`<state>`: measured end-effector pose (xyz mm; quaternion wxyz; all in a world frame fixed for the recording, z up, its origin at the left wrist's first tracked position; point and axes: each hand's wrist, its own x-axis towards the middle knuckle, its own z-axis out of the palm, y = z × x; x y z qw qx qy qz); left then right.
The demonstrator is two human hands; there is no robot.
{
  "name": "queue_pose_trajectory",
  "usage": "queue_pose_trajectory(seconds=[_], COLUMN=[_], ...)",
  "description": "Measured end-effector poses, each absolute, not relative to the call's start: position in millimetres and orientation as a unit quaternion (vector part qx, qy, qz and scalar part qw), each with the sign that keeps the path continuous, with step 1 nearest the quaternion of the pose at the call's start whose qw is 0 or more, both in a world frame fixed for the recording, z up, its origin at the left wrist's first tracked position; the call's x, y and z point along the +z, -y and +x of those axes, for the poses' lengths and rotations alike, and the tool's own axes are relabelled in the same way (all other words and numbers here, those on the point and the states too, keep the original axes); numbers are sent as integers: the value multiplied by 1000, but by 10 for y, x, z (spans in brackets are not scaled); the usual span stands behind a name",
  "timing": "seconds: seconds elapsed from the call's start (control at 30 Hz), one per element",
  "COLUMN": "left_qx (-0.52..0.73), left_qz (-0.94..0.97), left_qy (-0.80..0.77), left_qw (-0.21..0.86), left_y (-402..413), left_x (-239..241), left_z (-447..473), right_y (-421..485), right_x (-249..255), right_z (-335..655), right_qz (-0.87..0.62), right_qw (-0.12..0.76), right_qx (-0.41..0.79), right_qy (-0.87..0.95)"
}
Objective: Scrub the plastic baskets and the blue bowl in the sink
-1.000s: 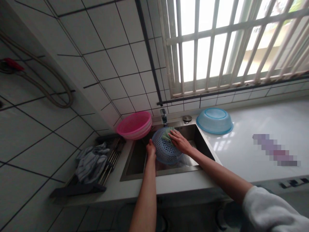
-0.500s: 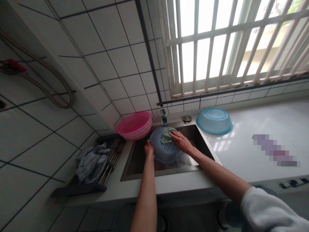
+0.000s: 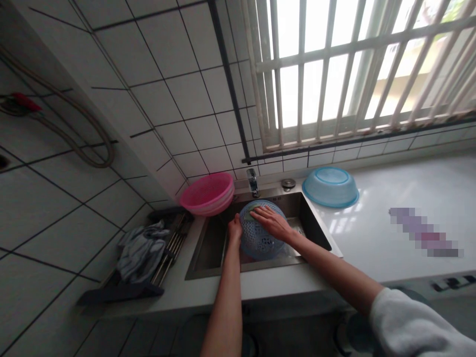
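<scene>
From where I stand, the sink is a brushed-metal rectangle let into a smooth, pale, glossy tabletop. Within its opening is a rounded blue colander, its wall pierced in a lacy, petal-like pattern. The person's left hand has its fingers closed on the colander's left edge. The right hand lies over the top, fingers extended and flattened on a soft green cloth against the perforated surface. Behind the sink stands a shiny chrome faucet. A round, bright pink basin sits at the sink's back left corner; just beyond its right side, a translucent blue basin rests upside down. Left of the sink, a crumpled striped cloth lies beside slim metal rods.
</scene>
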<state>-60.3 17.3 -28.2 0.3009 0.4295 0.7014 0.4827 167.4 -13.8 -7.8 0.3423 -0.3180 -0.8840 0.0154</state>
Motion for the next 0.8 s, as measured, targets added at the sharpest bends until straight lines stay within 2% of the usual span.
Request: queue_pose_trajectory(seconds=[0.2,0.37,0.57,0.7,0.8], left_qx=[524,528,506,488,509], left_qz=[315,278,333,440,405], left_qy=[-739,-759,-740,-688,-701], left_qw=[283,261,291,307,293], left_y=[-128,-112,-149,-153,-137], left_x=[-236,-221,-228,-220,-206], left_z=[-720,-779,-676,-565,-592], right_y=[-28,160,360,223,75], right_x=[-195,-148,-54,-65,-109], right_z=[1928,1751,1473,1589,1753], right_qz=[-423,-328,-208,-264,-344], right_qw=[377,392,337,354,389], right_qx=[73,86,44,33,45], right_qy=[821,855,917,897,853])
